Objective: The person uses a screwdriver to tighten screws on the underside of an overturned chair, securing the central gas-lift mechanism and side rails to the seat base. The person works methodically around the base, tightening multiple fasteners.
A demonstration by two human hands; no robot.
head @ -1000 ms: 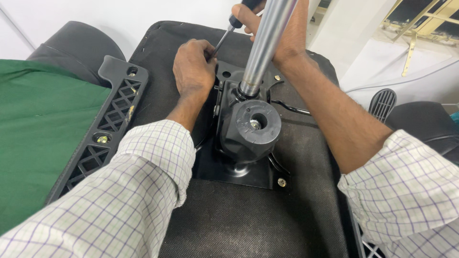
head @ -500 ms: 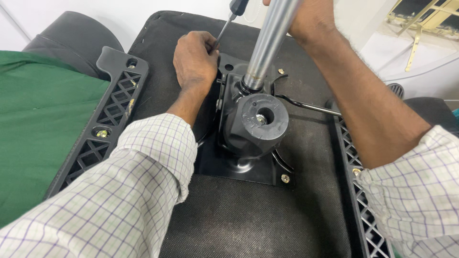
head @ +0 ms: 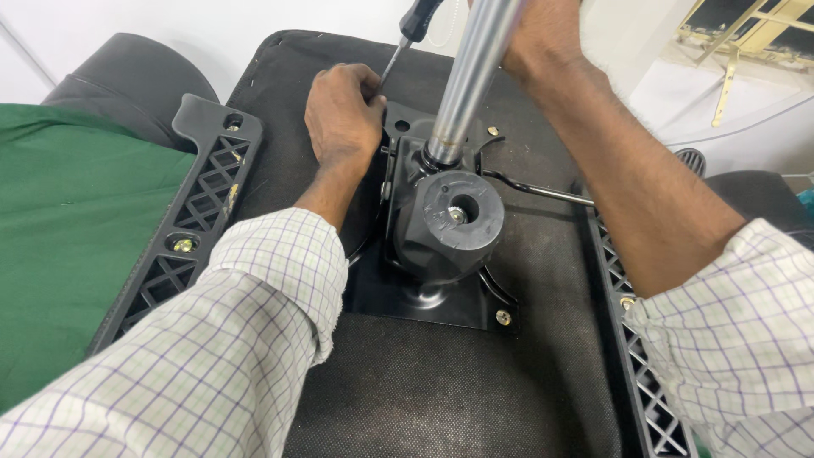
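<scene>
An upturned office chair seat [head: 441, 390] lies before me, covered in black fabric. A black metal tilt mechanism [head: 441, 246] with a round knob is fixed to its middle, and a silver gas cylinder [head: 471, 76] rises from it. My left hand [head: 343, 114] rests closed at the mechanism's far left corner, pinching the thin shaft of a screwdriver [head: 407, 38]. My right hand [head: 551, 38] is at the top edge, behind the cylinder; its fingers are hidden. The screwdriver's black handle sits just left of it.
Two black plastic armrest brackets [head: 195, 212] [head: 632, 356] are bolted along the seat's left and right sides. Green cloth [head: 68, 254] lies at the left. A thin lever rod [head: 543, 191] sticks out right of the mechanism. Screws [head: 504, 317] show at the plate corners.
The view has shifted so the seat sits lower and more centred. My right hand has risen toward the top edge. My left hand stays at the same corner of the mechanism.
</scene>
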